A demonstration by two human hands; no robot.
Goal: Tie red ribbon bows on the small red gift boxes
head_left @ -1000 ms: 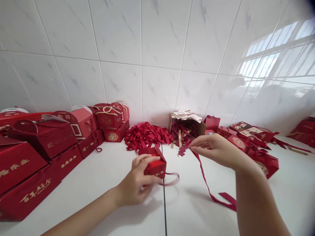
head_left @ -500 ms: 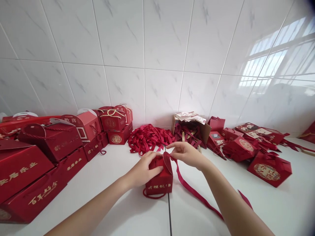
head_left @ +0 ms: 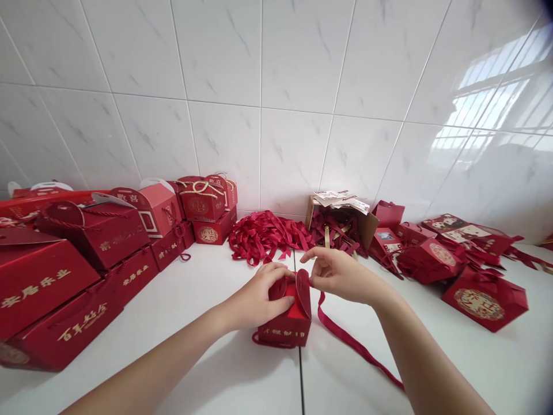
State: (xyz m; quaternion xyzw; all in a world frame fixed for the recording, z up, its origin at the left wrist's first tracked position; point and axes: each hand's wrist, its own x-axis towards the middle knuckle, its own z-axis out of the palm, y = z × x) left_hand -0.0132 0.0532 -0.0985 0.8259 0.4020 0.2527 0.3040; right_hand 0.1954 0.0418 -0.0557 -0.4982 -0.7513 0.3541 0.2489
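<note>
A small red gift box (head_left: 283, 335) with gold lettering stands upright in front of me. My left hand (head_left: 261, 297) grips it from the left, thumb on the top and fingers over the far side. At the box's rounded right flap (head_left: 304, 295), my right hand (head_left: 339, 276) pinches with thumb and curled fingers, the index finger raised. A long dark-red ribbon (head_left: 358, 347) trails from below this hand across the table toward my right forearm. Its upper end is hidden by the hand. A red cord loop (head_left: 272, 344) hangs at the box's lower left.
Stacked red gift boxes (head_left: 129, 279) line the left side. A heap of red ribbons (head_left: 268, 233) lies near the tiled wall, beside an open carton (head_left: 369, 227) with ribbons inside and cards on top. More red boxes (head_left: 486, 297) with ribbons stand at the right.
The view has shifted slightly. My right hand has moved a little, with its thumb now beside the flap, and the ribbon hangs lower behind it. My left hand stays on the box.
</note>
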